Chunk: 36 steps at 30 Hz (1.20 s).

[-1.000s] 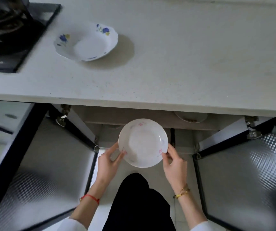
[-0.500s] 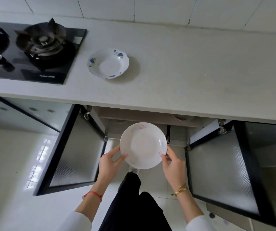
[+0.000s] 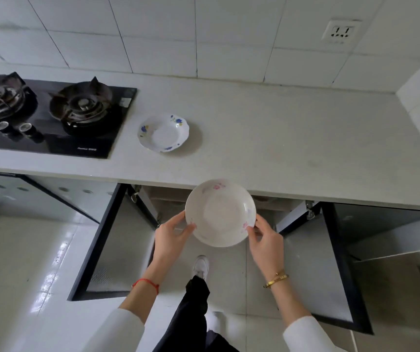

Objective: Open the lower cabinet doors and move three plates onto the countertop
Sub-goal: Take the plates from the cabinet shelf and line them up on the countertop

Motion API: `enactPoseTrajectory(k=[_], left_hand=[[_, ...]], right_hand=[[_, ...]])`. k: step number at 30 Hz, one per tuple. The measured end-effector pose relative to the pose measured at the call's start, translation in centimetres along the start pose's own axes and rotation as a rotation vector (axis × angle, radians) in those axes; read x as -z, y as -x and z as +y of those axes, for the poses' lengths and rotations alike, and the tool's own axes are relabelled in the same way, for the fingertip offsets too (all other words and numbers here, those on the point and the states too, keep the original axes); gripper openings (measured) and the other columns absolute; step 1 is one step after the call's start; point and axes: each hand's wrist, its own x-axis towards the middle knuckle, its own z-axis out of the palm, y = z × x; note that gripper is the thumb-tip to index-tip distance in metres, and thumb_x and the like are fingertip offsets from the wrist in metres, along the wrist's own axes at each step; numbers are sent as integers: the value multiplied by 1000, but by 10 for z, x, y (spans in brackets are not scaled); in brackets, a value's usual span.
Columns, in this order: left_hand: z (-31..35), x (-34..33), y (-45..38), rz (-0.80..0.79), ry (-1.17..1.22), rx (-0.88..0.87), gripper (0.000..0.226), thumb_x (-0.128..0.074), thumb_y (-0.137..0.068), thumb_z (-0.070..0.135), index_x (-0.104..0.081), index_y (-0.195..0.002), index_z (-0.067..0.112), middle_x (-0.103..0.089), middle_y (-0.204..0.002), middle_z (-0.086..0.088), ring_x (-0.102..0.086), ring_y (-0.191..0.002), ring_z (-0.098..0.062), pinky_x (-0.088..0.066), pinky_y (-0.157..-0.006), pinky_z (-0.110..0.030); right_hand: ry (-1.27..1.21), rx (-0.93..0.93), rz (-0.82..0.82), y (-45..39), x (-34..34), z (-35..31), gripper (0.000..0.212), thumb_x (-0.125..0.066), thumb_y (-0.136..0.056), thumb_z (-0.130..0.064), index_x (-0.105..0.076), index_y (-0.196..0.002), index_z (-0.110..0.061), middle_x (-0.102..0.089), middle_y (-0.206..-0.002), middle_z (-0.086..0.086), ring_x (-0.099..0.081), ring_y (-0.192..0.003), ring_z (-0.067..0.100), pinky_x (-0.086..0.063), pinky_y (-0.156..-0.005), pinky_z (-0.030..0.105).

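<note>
Both hands have the pink-flowered plate (image 3: 220, 212) pinched by its rim, left hand (image 3: 172, 233) and right hand (image 3: 264, 238) on opposite sides, held just below the countertop (image 3: 280, 138) edge. Blue-flowered plate (image 3: 163, 132) sits beside the gas hob (image 3: 51, 115); both cabinet doors (image 3: 117, 240) hang open.

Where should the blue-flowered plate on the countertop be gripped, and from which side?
Grip the blue-flowered plate by its raised scalloped rim at the near edge, probably coming from the front: it lies flat on the countertop, and the stove crowds its left.
</note>
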Motion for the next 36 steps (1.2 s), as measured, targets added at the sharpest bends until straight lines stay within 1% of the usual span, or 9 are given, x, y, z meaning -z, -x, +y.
enactPoseTrajectory(k=[1,3,6,10,13,18,27,31,36], left_hand=[[5,0,-6,-7,16,11,32,-69,-86,28,-67,-117,34,-74,-91,18,-66,-78,3,-42,-69,-3],[13,-1,-21,-8,59,23,37,-69,-86,26,-65,-121,34,-73,-103,18,-65,-98,2,-49,-87,-16],[24,-1,-50,4,76,25,36,-69,-86,25,-66,-121,33,-73,-104,19,-64,-105,-2,-50,-94,-25],[34,0,-99,-10,42,30,39,-68,-87,28,-62,-126,27,-73,-110,5,-65,-105,-13,-52,-93,-31],[42,0,-136,-15,20,-19,36,-67,-89,28,-64,-124,25,-70,-119,7,-62,-111,-14,-50,-96,-33],[49,-1,-191,0,-9,17,36,-68,-87,28,-66,-123,26,-70,-117,8,-61,-103,-11,-45,-90,-23],[45,-18,-261,-50,17,75,32,-70,-86,23,-69,-118,20,-71,-113,3,-59,-102,-13,-43,-88,-24],[39,-27,-279,-72,2,141,33,-68,-86,28,-68,-118,21,-70,-115,0,-58,-106,-18,-46,-93,-29],[35,-35,-293,-51,5,165,35,-69,-86,24,-67,-121,22,-70,-106,4,-58,-102,-17,-41,-86,-24]], right_hand=[[0,7,7,-6,2,-2,33,-59,-91,-17,-61,-123,-24,-68,-87,-18,-66,-81,-1,-54,-70,12],[-8,14,18,-22,4,-6,32,-59,-90,-19,-61,-121,-28,-66,-86,-23,-66,-81,-4,-50,-68,4],[3,19,23,-51,4,-9,28,-58,-90,-21,-62,-117,-27,-69,-85,-20,-67,-80,-2,-47,-65,1],[23,37,44,-97,-3,-16,28,-61,-90,-20,-63,-118,-21,-74,-90,-11,-68,-80,3,-51,-68,9],[3,38,38,-134,-11,-21,30,-60,-91,-17,-63,-121,-17,-74,-95,-8,-68,-85,4,-52,-71,9],[31,20,45,-189,-24,-27,26,-60,-91,-17,-65,-117,-16,-76,-94,-4,-70,-85,10,-55,-70,18],[114,-68,-5,-255,-43,-19,30,-61,-90,-19,-64,-119,-15,-76,-97,0,-71,-85,14,-47,-63,10],[136,-83,-32,-274,-50,-14,31,-60,-91,-19,-63,-121,-14,-75,-99,0,-70,-85,17,-55,-66,22],[153,-109,-78,-289,-58,-7,33,-60,-92,-20,-62,-124,-13,-75,-101,2,-70,-88,18,-44,-62,8]])
